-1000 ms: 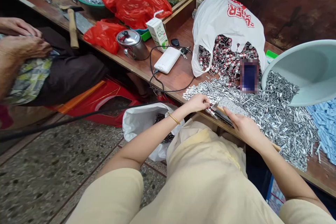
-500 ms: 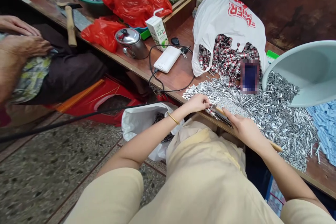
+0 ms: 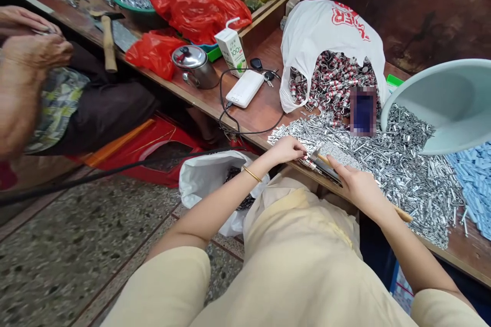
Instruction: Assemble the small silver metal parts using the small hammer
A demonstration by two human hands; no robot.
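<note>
At the bench's front edge my left hand (image 3: 287, 150) is closed in a pinch on small red-and-silver metal parts beside a grey speckled slab (image 3: 336, 154). On the slab's near side my right hand (image 3: 355, 185) rests with its fingers curled; a wooden handle (image 3: 402, 213) pokes out beyond its wrist, and I cannot tell whether the hand grips it. A heap of small silver metal pieces (image 3: 402, 168) covers the bench behind both hands. Below my left forearm an open white bag (image 3: 207, 176) on the floor holds dark parts.
A white plastic bag (image 3: 330, 41) full of red-and-silver parts stands behind the heap. A pale blue basin (image 3: 445, 102) leans at the right above blue pieces (image 3: 475, 184). A power bank (image 3: 245, 88), juice carton (image 3: 231, 48), steel pot (image 3: 194, 65) and red bags (image 3: 195, 2) lie left. Another person's hands (image 3: 26, 46) work at far left.
My hands have hardly moved. The view has dipped slightly, and the other person's hands at far left have shifted upward.
</note>
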